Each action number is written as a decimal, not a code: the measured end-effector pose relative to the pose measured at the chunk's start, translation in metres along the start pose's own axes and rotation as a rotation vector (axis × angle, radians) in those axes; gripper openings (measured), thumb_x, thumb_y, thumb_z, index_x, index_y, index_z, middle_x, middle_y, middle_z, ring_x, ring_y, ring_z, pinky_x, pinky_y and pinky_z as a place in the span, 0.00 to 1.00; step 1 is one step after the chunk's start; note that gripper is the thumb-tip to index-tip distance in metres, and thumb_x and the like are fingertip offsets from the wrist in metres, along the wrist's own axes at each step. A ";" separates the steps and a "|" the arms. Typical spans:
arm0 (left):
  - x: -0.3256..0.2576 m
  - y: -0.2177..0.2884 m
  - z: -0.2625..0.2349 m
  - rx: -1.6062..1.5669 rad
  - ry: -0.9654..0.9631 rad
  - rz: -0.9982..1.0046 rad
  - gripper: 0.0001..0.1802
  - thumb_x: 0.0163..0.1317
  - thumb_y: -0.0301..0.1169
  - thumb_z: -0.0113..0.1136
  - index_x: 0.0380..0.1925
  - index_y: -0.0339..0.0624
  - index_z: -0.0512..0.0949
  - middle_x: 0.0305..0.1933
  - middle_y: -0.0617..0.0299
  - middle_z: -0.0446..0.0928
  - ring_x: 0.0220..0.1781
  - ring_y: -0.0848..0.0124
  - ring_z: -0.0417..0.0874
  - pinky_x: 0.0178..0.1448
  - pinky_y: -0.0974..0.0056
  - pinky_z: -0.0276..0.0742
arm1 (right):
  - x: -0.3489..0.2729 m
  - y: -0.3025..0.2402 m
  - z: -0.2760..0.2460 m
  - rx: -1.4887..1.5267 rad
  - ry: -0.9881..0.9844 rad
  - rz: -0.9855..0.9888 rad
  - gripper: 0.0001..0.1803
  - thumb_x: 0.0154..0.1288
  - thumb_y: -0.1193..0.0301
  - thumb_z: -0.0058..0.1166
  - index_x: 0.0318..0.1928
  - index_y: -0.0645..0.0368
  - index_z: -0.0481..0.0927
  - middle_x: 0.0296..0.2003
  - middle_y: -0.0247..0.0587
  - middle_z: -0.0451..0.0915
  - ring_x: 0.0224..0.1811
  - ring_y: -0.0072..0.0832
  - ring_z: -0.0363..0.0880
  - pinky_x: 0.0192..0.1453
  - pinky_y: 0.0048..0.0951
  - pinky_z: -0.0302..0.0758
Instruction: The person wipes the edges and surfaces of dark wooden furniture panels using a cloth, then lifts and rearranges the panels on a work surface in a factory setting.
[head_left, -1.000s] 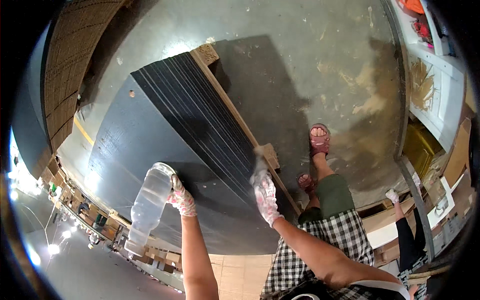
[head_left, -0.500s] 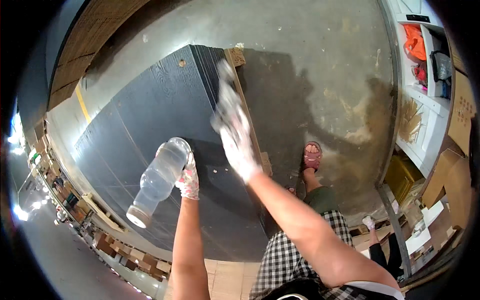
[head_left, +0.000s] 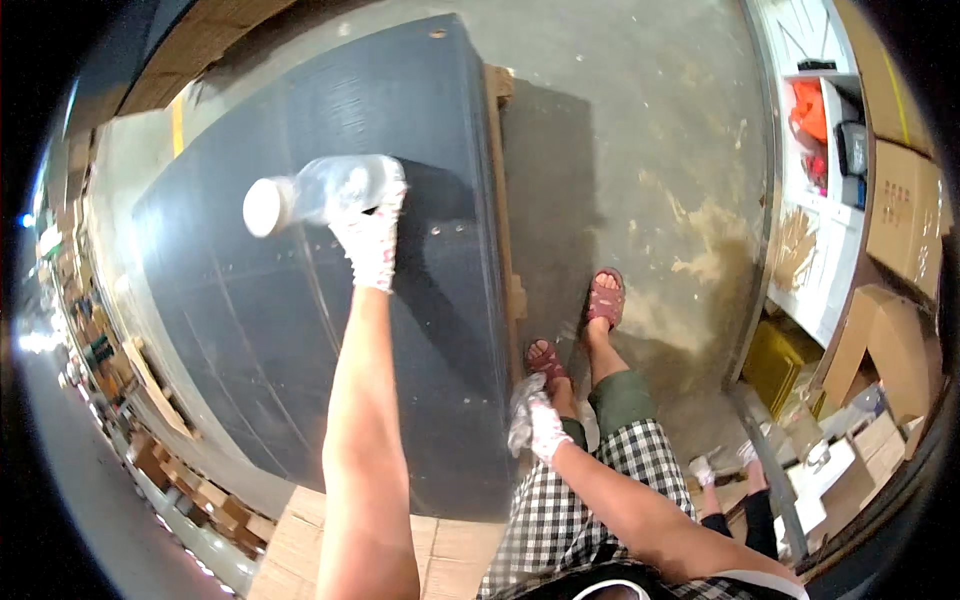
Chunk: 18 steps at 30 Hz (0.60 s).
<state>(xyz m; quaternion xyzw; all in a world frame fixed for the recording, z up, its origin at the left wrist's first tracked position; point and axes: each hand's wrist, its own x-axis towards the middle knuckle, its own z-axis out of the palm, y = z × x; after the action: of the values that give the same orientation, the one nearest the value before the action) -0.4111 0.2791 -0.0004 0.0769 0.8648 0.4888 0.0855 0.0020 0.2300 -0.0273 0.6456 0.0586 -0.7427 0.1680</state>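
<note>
My left hand [head_left: 370, 243], in a white patterned glove, is closed around a clear plastic bottle [head_left: 328, 188] with a white cap. The bottle lies nearly level above the dark grey board stack [head_left: 420, 360], its cap pointing left. Down by my knees, past the stack's right edge, my gloved right hand [head_left: 546, 428] grips a crumpled grey cloth [head_left: 523, 408]. Part of that hand's fingers is hidden by the cloth. A few small pale specks lie on the dark top surface, right of the bottle.
A wooden pallet edge [head_left: 506, 200] shows under the stack. At the right stands a white cabinet [head_left: 832, 250] with an orange bag [head_left: 808, 110], beside cardboard boxes [head_left: 903, 207]. Another person's feet [head_left: 704, 470] are at lower right. Stacked brown sheets [head_left: 190, 45] stand at upper left.
My right hand has swung from over the stack's far right edge back toward my knees with the cloth. The left hand has moved farther away, and the bottle has turned nearly level.
</note>
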 end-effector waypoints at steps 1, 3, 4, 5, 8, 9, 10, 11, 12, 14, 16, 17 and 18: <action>-0.007 -0.018 -0.027 0.042 0.052 -0.022 0.34 0.44 0.36 0.75 0.50 0.31 0.72 0.50 0.49 0.76 0.51 0.61 0.76 0.58 0.59 0.71 | -0.034 -0.027 0.024 -0.189 0.098 -0.086 0.21 0.70 0.57 0.45 0.56 0.56 0.72 0.46 0.35 0.75 0.47 0.25 0.73 0.52 0.29 0.71; -0.031 0.023 0.019 -0.182 0.022 -0.029 0.30 0.42 0.32 0.76 0.46 0.34 0.74 0.45 0.53 0.78 0.46 0.65 0.79 0.54 0.62 0.73 | 0.015 -0.043 -0.074 -0.066 0.080 -0.314 0.17 0.69 0.61 0.47 0.53 0.55 0.73 0.43 0.34 0.76 0.42 0.26 0.75 0.48 0.30 0.74; -0.046 0.012 0.012 -0.169 -0.020 -0.048 0.29 0.46 0.34 0.74 0.47 0.34 0.74 0.46 0.56 0.77 0.46 0.69 0.77 0.55 0.63 0.72 | 0.018 -0.058 -0.092 -0.054 0.029 -0.386 0.16 0.69 0.61 0.47 0.52 0.54 0.73 0.44 0.35 0.77 0.40 0.29 0.77 0.47 0.33 0.76; -0.061 0.002 0.001 -0.197 -0.031 -0.045 0.28 0.45 0.33 0.74 0.45 0.34 0.74 0.43 0.57 0.78 0.46 0.68 0.78 0.55 0.63 0.72 | 0.002 -0.074 -0.085 0.018 0.068 -0.346 0.16 0.70 0.62 0.46 0.54 0.55 0.73 0.44 0.35 0.78 0.42 0.29 0.77 0.49 0.33 0.76; -0.117 -0.045 -0.033 -0.342 -0.009 -0.180 0.38 0.42 0.25 0.74 0.55 0.41 0.66 0.52 0.57 0.71 0.52 0.66 0.74 0.57 0.62 0.75 | -0.036 -0.117 -0.060 -0.005 0.056 -0.382 0.20 0.69 0.65 0.49 0.58 0.60 0.71 0.53 0.36 0.75 0.53 0.25 0.72 0.58 0.29 0.69; -0.132 -0.047 -0.034 -0.589 -0.026 -0.315 0.40 0.42 0.23 0.73 0.57 0.43 0.63 0.54 0.58 0.69 0.53 0.66 0.73 0.56 0.61 0.76 | -0.046 -0.126 -0.051 -0.091 0.118 -0.469 0.21 0.69 0.65 0.48 0.59 0.62 0.70 0.54 0.38 0.74 0.55 0.26 0.71 0.60 0.29 0.68; -0.144 -0.059 -0.044 -0.376 -0.071 -0.252 0.41 0.42 0.22 0.73 0.58 0.44 0.63 0.55 0.59 0.68 0.54 0.66 0.73 0.57 0.60 0.76 | -0.055 -0.127 -0.035 -0.180 0.168 -0.549 0.22 0.70 0.66 0.48 0.60 0.64 0.69 0.56 0.40 0.73 0.57 0.27 0.70 0.62 0.28 0.66; -0.157 -0.072 -0.056 -0.158 -0.097 -0.187 0.43 0.42 0.21 0.72 0.60 0.45 0.62 0.56 0.60 0.68 0.56 0.65 0.72 0.57 0.59 0.76 | -0.062 -0.127 -0.021 -0.298 0.112 -0.590 0.23 0.70 0.66 0.47 0.60 0.66 0.69 0.57 0.41 0.73 0.58 0.27 0.69 0.63 0.28 0.64; -0.161 -0.070 -0.055 -0.204 -0.069 -0.164 0.45 0.37 0.22 0.74 0.59 0.44 0.64 0.56 0.59 0.69 0.56 0.64 0.72 0.60 0.59 0.73 | -0.070 -0.131 -0.010 -0.406 0.072 -0.642 0.24 0.70 0.66 0.47 0.60 0.67 0.68 0.58 0.43 0.72 0.60 0.28 0.68 0.65 0.28 0.63; -0.175 -0.066 -0.062 -0.157 -0.063 -0.083 0.49 0.32 0.23 0.76 0.60 0.44 0.64 0.57 0.58 0.69 0.58 0.63 0.72 0.65 0.60 0.68 | -0.064 -0.123 -0.003 -0.495 -0.035 -0.629 0.23 0.70 0.65 0.47 0.59 0.68 0.70 0.58 0.44 0.72 0.61 0.30 0.68 0.67 0.29 0.61; -0.177 -0.016 -0.047 -0.414 -0.040 -0.091 0.51 0.35 0.21 0.76 0.63 0.44 0.60 0.62 0.57 0.65 0.61 0.64 0.69 0.66 0.60 0.67 | -0.058 -0.114 -0.010 -0.585 -0.043 -0.701 0.23 0.69 0.65 0.47 0.58 0.68 0.71 0.58 0.46 0.71 0.63 0.31 0.67 0.67 0.29 0.61; -0.178 -0.003 -0.054 -0.489 -0.035 -0.086 0.51 0.35 0.21 0.76 0.63 0.43 0.59 0.63 0.56 0.64 0.61 0.64 0.69 0.66 0.61 0.67 | -0.067 -0.103 -0.006 -0.768 -0.078 -0.789 0.23 0.69 0.65 0.47 0.58 0.68 0.71 0.59 0.47 0.71 0.63 0.32 0.66 0.68 0.29 0.60; -0.178 0.006 -0.060 -0.564 -0.023 -0.074 0.52 0.36 0.21 0.76 0.63 0.43 0.58 0.63 0.56 0.62 0.62 0.63 0.68 0.66 0.61 0.67 | -0.072 -0.097 0.000 -0.818 -0.079 -0.753 0.23 0.69 0.64 0.48 0.58 0.68 0.70 0.59 0.47 0.70 0.63 0.33 0.66 0.68 0.29 0.60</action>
<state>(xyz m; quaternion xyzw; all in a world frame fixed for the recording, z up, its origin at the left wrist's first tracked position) -0.2505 0.1936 0.0482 0.0240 0.6957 0.7058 0.1313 -0.0212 0.3333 0.0310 0.4339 0.5625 -0.6917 0.1300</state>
